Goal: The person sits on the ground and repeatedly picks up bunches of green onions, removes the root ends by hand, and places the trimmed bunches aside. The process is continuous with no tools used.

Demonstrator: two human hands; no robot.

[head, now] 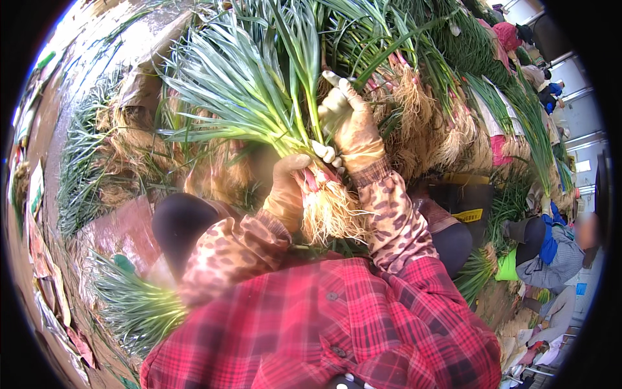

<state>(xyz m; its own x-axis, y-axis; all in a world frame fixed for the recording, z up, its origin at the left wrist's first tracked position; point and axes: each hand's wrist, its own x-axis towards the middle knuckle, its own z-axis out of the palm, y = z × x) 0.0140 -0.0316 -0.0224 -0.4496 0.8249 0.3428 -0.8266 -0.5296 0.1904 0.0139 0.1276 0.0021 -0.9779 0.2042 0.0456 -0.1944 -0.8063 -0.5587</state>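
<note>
My left hand, in a pale stained glove, grips a bunch of green garlic around its lower stems. The reddish stem bases and pale stringy roots hang below the grip, and the long flat leaves fan away to the upper left. Gloved as well, my right hand is raised just right of the bunch with its fingers curled, close to the upright stalks. Whether a leaf or stalk is pinched in those fingers is unclear. Leopard-print sleeve covers reach both wrists.
More garlic plants with tangled roots are heaped ahead. A tied-looking bunch lies at my left, beside a reddish plastic sheet. A dark container with a yellow label stands right of my knee. Another person sits farther right.
</note>
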